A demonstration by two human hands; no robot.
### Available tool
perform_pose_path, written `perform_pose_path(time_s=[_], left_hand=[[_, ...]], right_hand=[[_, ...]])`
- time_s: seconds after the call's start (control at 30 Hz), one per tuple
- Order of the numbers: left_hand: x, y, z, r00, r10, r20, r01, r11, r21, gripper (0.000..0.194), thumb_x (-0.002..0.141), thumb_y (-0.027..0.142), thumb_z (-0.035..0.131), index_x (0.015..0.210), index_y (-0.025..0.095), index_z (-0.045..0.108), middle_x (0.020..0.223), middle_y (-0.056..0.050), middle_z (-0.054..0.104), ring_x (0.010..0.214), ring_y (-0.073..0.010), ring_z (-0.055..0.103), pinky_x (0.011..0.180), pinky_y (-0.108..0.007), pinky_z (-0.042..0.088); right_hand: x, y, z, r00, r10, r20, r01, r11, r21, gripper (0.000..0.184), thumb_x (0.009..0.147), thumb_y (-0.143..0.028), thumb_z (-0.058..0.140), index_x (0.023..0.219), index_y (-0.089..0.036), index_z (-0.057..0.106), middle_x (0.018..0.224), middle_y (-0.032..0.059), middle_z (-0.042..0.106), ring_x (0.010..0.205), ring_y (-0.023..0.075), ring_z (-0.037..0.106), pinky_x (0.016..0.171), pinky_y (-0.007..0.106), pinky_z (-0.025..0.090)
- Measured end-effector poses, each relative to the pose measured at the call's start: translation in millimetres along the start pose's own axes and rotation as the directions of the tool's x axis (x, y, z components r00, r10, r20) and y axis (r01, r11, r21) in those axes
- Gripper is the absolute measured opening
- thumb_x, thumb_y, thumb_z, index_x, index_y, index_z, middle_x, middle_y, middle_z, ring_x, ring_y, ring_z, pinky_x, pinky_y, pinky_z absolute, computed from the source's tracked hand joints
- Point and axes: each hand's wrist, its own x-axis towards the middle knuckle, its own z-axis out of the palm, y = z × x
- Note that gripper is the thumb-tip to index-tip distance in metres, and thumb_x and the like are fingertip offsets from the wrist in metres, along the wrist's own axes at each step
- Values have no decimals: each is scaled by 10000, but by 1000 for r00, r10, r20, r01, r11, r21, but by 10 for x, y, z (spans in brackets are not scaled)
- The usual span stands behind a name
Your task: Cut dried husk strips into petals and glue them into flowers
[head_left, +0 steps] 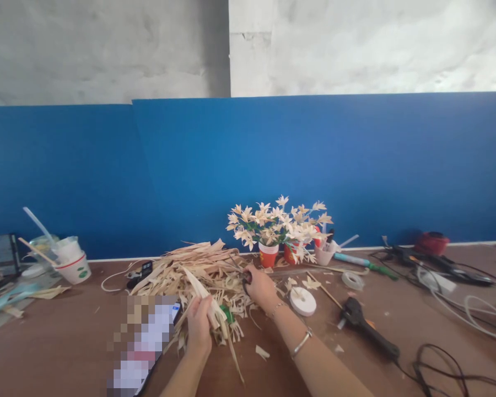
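Note:
My left hand [199, 326] is closed round a folded strip of pale dried husk [199, 291], which points up and away to the left. Loose ends of the strip hang below the fingers. A pair of dark-handled scissors [245, 280] is in my right hand [259, 286], its blades reaching toward the upper left over the husk heap. The heap of dried husk strips [202, 256] spreads behind and beneath both hands. Just right of my left hand a small green thing [227, 314] shows among the shreds; its kind is unclear.
Husk flowers [279, 220] stand in red paper cups [268, 255] by the blue partition [248, 165]. A white roll [302, 301], a tape roll [352, 280] and a black glue gun [366, 325] with its cord lie right. A phone [149, 347] lies left, a paper bowl [75, 269] farther left.

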Motion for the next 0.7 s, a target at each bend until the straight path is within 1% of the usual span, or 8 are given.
perform_pose_path(time_s=[0.17,0.27,0.4,0.57,0.7], left_hand=[[-3,-11,6,1000,0,0,0,1000,-15,204,551,251,659,566,173,472,449,72,480,390,-74,445,370,-170,340],[-6,-12,8,1000,-3,7,3,1000,-18,205,554,246,666,568,172,475,459,67,490,402,-77,456,375,-170,345],[6,-27,-8,1000,4,17,-4,1000,-11,204,566,252,663,570,170,476,463,70,490,405,-71,454,381,-164,348],[13,-43,-22,1000,5,20,-5,1000,0,202,578,265,655,576,174,475,461,70,491,400,-78,460,385,-171,361],[20,-52,-28,1000,4,15,-4,1000,20,204,578,278,655,569,175,479,454,68,488,387,-81,455,371,-173,349]], right_hand=[[-5,28,17,1000,-19,24,18,1000,24,362,663,-120,566,1005,-239,568,850,7,664,780,153,600,607,206,328],[-15,33,37,999,-26,25,26,999,21,365,636,-108,578,980,-230,585,826,20,661,765,167,596,610,217,327],[31,57,16,1000,-10,-5,10,999,42,364,660,-104,548,1000,-232,577,787,13,662,744,168,598,607,221,333],[99,99,-44,998,1,-57,4,997,83,341,691,-140,556,1020,-232,569,873,30,677,821,180,608,666,232,364],[71,119,-53,997,-2,-72,10,994,105,349,691,-126,547,1024,-230,565,874,35,679,830,185,609,672,234,379]])
